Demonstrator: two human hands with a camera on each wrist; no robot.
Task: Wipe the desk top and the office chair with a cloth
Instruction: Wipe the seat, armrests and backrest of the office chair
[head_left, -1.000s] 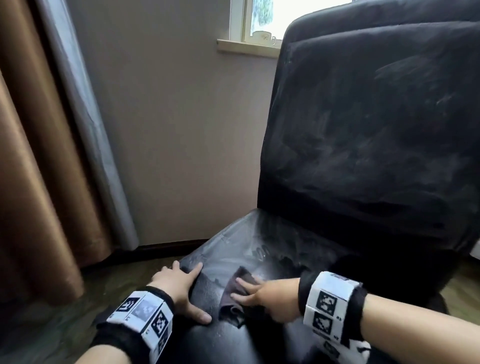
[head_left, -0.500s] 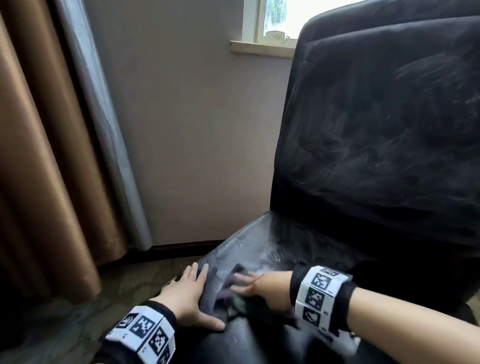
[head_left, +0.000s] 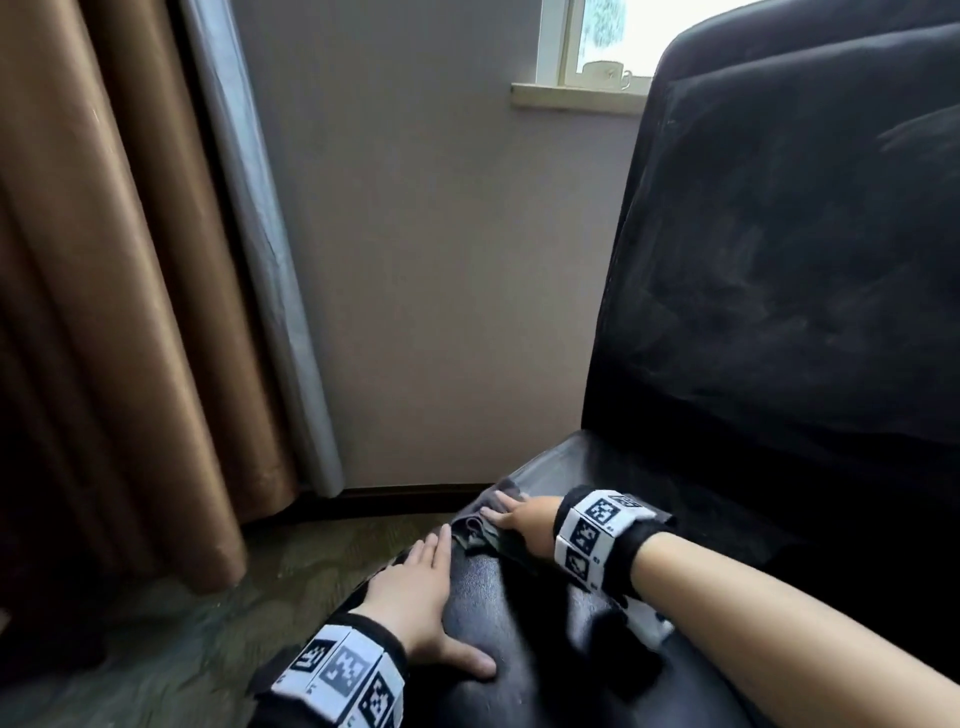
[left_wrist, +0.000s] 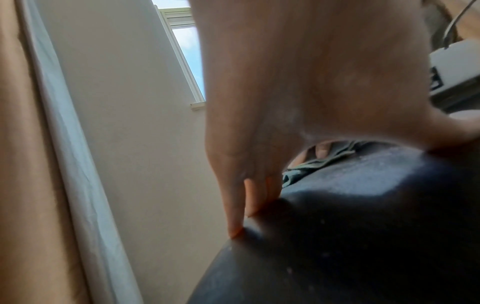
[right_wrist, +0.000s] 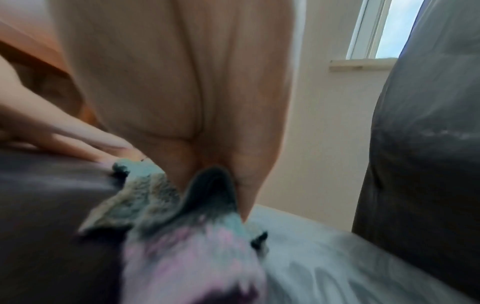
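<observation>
1. R grip (head_left: 524, 522): fingers flat, apart, pressing cloth (head_left: 480, 532) at seat's L edge.
2. L grip (head_left: 415, 597): fingers straight, together, on office chair (head_left: 524, 623) seat edge, touching cloth.
3. Floor (head_left: 208, 623) and wall (head_left: 441, 260) beyond the edge; curtain (head_left: 130, 312) farther L.

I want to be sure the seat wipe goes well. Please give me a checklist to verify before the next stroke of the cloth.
1. Right hand presses the cloth with straight fingers: ok.
2. Cloth lies flat: not ok, it is bunched near the seat's left edge.
3. Left hand rests flat on the seat, steadying it: ok.
4. Left fingers apart from the cloth: cannot tell, they are very close.
5. Backrest clean: not ok, pale smears show.
</observation>
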